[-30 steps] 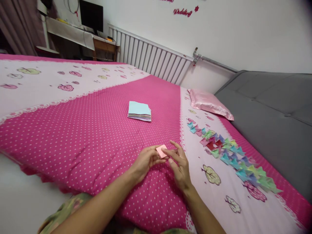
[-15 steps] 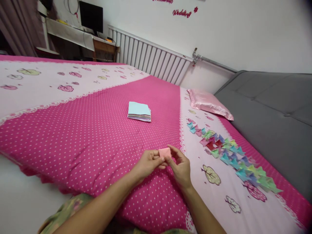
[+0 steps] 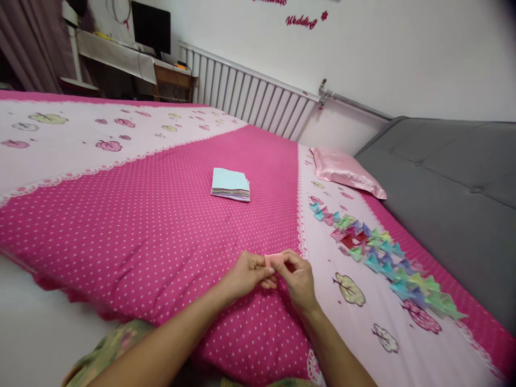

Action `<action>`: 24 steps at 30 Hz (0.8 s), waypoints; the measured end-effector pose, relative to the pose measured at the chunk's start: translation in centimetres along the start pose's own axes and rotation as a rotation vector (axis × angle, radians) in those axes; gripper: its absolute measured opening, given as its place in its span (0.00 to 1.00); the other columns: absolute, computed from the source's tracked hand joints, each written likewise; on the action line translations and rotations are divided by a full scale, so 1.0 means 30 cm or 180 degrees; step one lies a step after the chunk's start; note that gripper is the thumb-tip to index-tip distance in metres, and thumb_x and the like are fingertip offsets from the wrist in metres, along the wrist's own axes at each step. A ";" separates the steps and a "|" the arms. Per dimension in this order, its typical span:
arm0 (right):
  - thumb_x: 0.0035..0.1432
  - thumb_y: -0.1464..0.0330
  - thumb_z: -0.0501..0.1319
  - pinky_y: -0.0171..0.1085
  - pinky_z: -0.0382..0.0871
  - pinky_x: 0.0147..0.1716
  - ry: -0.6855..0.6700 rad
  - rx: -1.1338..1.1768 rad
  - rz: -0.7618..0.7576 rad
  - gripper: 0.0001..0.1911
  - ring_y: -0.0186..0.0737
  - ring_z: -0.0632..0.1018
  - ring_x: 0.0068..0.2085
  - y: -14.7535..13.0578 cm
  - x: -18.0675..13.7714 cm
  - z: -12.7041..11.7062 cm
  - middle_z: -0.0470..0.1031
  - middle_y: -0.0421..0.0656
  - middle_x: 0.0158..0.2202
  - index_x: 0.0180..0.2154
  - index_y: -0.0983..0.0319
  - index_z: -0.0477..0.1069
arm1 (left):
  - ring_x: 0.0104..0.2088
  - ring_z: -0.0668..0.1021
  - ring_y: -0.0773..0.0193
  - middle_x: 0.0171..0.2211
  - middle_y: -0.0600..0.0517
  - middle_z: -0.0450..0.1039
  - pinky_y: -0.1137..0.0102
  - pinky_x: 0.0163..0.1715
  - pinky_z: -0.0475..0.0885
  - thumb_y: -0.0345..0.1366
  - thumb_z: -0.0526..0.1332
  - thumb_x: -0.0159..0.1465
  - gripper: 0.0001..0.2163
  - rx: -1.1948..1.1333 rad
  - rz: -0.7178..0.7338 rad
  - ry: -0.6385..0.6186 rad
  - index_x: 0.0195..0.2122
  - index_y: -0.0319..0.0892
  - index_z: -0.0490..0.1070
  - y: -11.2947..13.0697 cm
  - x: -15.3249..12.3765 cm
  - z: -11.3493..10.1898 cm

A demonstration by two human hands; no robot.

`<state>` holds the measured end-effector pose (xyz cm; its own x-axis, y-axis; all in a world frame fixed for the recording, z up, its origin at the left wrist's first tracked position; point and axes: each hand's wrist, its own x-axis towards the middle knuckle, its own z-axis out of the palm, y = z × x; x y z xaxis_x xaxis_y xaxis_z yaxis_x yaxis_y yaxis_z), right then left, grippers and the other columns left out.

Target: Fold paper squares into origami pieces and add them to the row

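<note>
A small folded piece of salmon-pink paper (image 3: pixel 274 259) is held between my two hands above the bed's polka-dot cover. My left hand (image 3: pixel 250 273) pinches its left edge, fingers curled underneath. On the other side my right hand (image 3: pixel 297 275) grips it, with the thumb pressed on its front face. Farther off, a stack of square coloured paper (image 3: pixel 230 184) with a pale blue sheet on top lies on the cover. To the right of my hands, several folded paper pieces (image 3: pixel 387 263) in blue, green, pink, red and purple stand in rows.
The bed cover (image 3: pixel 161 226) is magenta with white dots and pale printed bands. A pink satin pillow (image 3: pixel 346 172) rests by the grey padded headboard (image 3: pixel 439 172). Behind the bed are a white radiator (image 3: pixel 250 88) and a desk with a black monitor (image 3: pixel 151 28).
The pink paper has dropped slightly and now shows as a flatter, narrower strip. My right index finger, raised before, has folded down over the paper's top edge.
</note>
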<state>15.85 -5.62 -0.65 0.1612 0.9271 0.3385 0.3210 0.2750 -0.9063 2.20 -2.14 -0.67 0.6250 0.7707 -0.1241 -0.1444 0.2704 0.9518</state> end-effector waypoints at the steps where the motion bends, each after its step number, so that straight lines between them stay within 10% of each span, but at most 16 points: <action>1: 0.51 0.64 0.60 0.34 0.64 0.28 -0.0024 0.0029 0.0013 0.11 0.35 0.69 0.26 0.003 0.001 0.001 0.68 0.39 0.23 0.21 0.62 0.69 | 0.23 0.76 0.66 0.21 0.45 0.74 0.71 0.28 0.70 0.44 0.65 0.48 0.15 -0.0008 -0.0014 0.0016 0.24 0.33 0.73 0.000 0.000 0.000; 24: 0.53 0.62 0.59 0.30 0.54 0.19 0.0228 0.0920 0.0628 0.18 0.28 0.58 0.19 0.025 -0.004 0.013 0.57 0.33 0.16 0.17 0.62 0.59 | 0.21 0.76 0.64 0.20 0.44 0.74 0.66 0.28 0.72 0.50 0.64 0.48 0.20 0.0293 -0.0170 -0.0351 0.22 0.32 0.72 -0.001 -0.003 0.000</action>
<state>15.70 -5.42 -1.46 0.2620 0.9521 0.1575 0.0014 0.1628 -0.9867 2.14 -2.20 -0.69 0.7112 0.6872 -0.1485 -0.0409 0.2514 0.9670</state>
